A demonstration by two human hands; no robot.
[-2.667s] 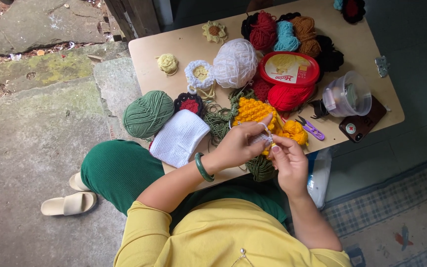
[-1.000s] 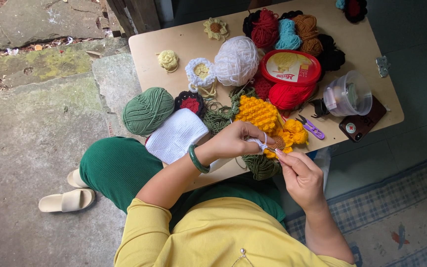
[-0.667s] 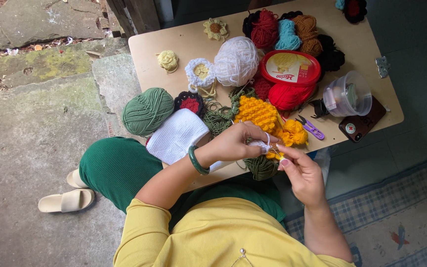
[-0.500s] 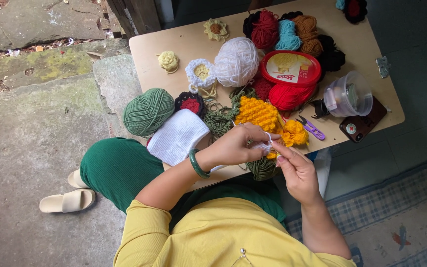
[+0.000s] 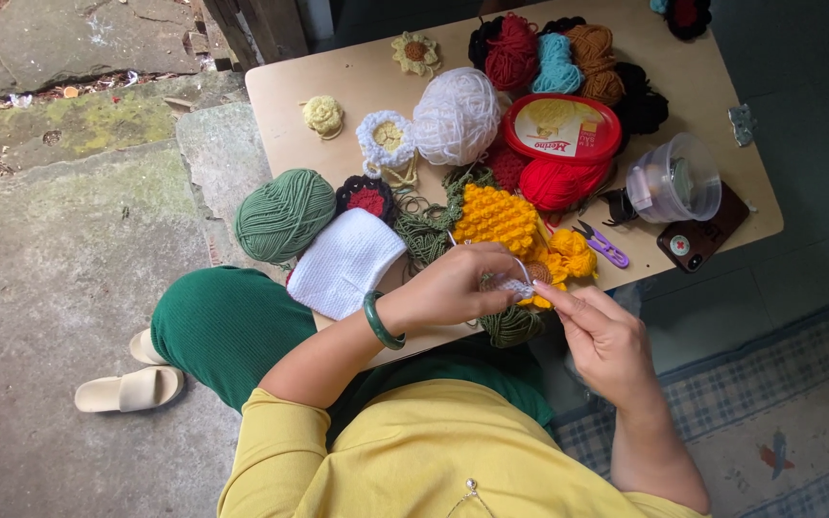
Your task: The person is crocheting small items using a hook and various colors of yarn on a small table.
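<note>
My left hand (image 5: 453, 288), with a green bangle on its wrist, pinches a small pale crochet piece (image 5: 510, 285) at the near edge of the wooden table (image 5: 280, 105). My right hand (image 5: 602, 336) meets it from the right, fingertips closed on what looks like a thin hook or thread at that piece. Just beyond my fingers lies a yellow-orange crocheted flower piece (image 5: 506, 221). A dark green crochet bit (image 5: 510, 326) hangs below my hands.
On the table lie a green yarn ball (image 5: 285, 213), a white knitted piece (image 5: 345, 262), a white yarn ball (image 5: 456, 115), a red-lidded tub (image 5: 560, 127), red yarn (image 5: 556, 182), purple snips (image 5: 604, 247), a clear plastic container (image 5: 674, 179) and a phone (image 5: 700, 235). A sandal (image 5: 127, 388) rests on the stone floor.
My right hand drew away to the right and down from the left hand, then came back in to meet the piece. The left hand stayed nearly still.
</note>
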